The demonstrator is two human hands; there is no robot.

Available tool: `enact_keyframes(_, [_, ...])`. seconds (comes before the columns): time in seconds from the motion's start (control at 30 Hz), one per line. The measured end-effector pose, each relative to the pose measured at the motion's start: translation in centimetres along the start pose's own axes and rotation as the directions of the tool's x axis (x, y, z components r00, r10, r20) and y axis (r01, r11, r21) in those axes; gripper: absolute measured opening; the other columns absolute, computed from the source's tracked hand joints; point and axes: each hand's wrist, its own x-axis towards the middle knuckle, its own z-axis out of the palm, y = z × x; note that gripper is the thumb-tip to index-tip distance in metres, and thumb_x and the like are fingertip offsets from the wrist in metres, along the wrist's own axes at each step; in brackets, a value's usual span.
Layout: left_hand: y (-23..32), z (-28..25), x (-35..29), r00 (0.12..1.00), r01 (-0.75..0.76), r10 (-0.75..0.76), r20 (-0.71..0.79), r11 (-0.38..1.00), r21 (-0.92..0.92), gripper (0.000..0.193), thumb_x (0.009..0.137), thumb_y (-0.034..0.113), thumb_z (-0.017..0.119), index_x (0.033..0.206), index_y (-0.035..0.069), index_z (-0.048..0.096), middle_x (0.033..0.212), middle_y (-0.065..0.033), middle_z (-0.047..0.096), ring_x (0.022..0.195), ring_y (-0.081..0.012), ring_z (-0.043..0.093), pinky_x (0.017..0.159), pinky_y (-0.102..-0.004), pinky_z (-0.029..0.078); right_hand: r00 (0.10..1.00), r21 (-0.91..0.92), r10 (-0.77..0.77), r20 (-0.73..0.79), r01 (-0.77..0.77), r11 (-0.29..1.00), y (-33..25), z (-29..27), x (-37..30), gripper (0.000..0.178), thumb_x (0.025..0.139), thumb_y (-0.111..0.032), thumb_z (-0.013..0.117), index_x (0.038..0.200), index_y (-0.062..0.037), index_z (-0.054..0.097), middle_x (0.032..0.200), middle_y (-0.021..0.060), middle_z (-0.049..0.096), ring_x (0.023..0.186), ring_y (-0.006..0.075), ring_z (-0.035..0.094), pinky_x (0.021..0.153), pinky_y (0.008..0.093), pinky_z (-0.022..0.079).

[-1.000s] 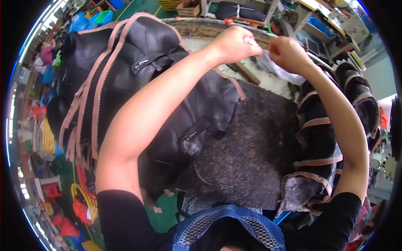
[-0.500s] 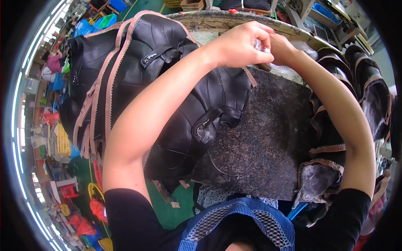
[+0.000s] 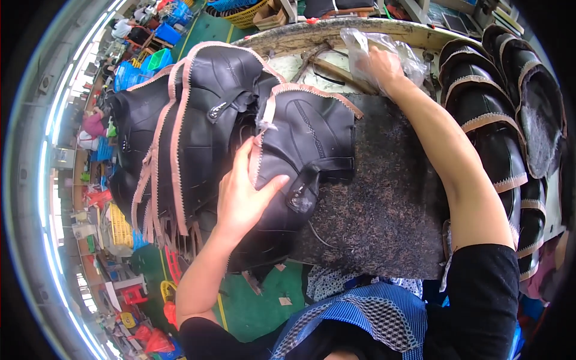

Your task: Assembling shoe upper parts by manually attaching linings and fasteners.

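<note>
Head view, and both bare hands are on the job. Left hand [image 3: 243,201] is on a black leather piece [image 3: 300,129], its fingers up at the pink toothed edging [image 3: 257,159] and the thumb splayed well away from them, out over the leather. Can't tell if the fingertips hook under that edge, so no clue whether it's really gripping. So the leather piece sits just right of those left fingers, spreading up past them, with a strap and buckle [image 3: 303,193] just beyond the thumb tip and a whitish tuft [image 3: 267,124] right above the fingertips. Left of the same fingers there's a heap of similar black pieces [image 3: 207,96], pink edging all along them. Right hand [image 3: 386,67] is up at a clear plastic bag [image 3: 414,65], and the crinkly film bunches up around its fingers. They look kinda curled, but I honestly can't tell if they're clamped on anything. Just to the left of those right fingers lies a wooden handle [image 3: 339,73], pointing toward them. Down below the right fingers, and off to the right of the left thumb, is a dark, scuffed board [image 3: 384,210]. Way over to the right of the right fingers, curved black pieces with tan edging [image 3: 486,108] stand nested in a row.
</note>
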Motion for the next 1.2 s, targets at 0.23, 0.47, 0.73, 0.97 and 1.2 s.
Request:
enact_keyframes(0.23, [-4.6, -4.6, -0.9, 0.948, 0.235, -0.264, 0.179, 0.200, -0.951, 0.037, 0.101, 0.025, 0.051, 0.130, 0.002, 0.055, 0.125, -0.0142, 0.064, 0.111, -0.0274, 0.065, 0.095, -0.0388, 0.054, 0.984, 0.032, -0.049, -0.174, 0.056, 0.998, 1.2, -1.1, -0.3, 0.040, 0.091, -0.040, 0.060, 0.080, -0.0034, 0.070, 0.084, 0.0194, 0.070, 0.083, 0.0365, 0.069, 0.073, 0.0482, 0.055])
enact_keyframes(0.47, [-3.9, -2.4, -2.2, 0.963, 0.211, -0.110, 0.246, -0.259, -0.942, 0.040, 0.105, 0.032, 0.043, 0.112, -0.003, 0.062, 0.089, -0.0102, 0.069, 0.057, -0.0099, 0.052, 0.056, -0.0242, 0.045, 0.994, 0.095, 0.026, -0.108, -0.016, 0.995, 0.1, -6.8, -3.0, 0.039, 0.096, -0.037, 0.056, 0.088, -0.0024, 0.072, 0.089, 0.0204, 0.071, 0.083, 0.0372, 0.070, 0.073, 0.0465, 0.057])
enact_keyframes(0.73, [-4.1, -1.8, -2.3, 0.989, 0.147, 0.055, 0.137, -0.441, -0.885, 0.026, 0.104, 0.023, 0.047, 0.097, 0.000, 0.058, 0.072, -0.0026, 0.053, 0.052, -0.0077, 0.040, 0.049, -0.0234, 0.031, 0.962, 0.038, -0.270, 0.037, 0.268, 0.963, -6.3, -9.7, -13.8, 0.040, 0.097, -0.035, 0.053, 0.074, -0.0046, 0.067, 0.072, 0.0186, 0.067, 0.069, 0.0373, 0.068, 0.067, 0.0475, 0.055])
enact_keyframes(0.97, [-0.4, 0.8, -1.1, 0.974, 0.167, -0.075, 0.213, -0.397, -0.903, 0.024, 0.097, 0.006, 0.048, 0.117, -0.006, 0.053, 0.074, -0.0010, 0.047, 0.057, -0.0094, 0.039, 0.056, -0.0232, 0.033, 0.899, -0.114, -0.387, -0.206, 0.370, 0.922, -4.1, -4.5, -18.1, 0.023, 0.093, -0.033, 0.056, 0.089, -0.0096, 0.059, 0.087, 0.0102, 0.062, 0.078, 0.0294, 0.066, 0.062, 0.0437, 0.052])
enact_keyframes(1.2, [0.9, 2.6, -2.9, 0.985, 0.167, 0.014, 0.170, -0.286, -0.943, 0.030, 0.103, 0.024, 0.043, 0.099, 0.002, 0.063, 0.084, -0.0095, 0.065, 0.074, -0.0209, 0.063, 0.061, -0.0321, 0.054, 0.905, 0.329, -0.360, -0.228, 0.420, 0.846, -9.4, -12.0, -24.4, 0.025, 0.085, -0.028, 0.065, 0.096, -0.0054, 0.066, 0.101, 0.0115, 0.063, 0.098, 0.0281, 0.058, 0.085, 0.0420, 0.049])
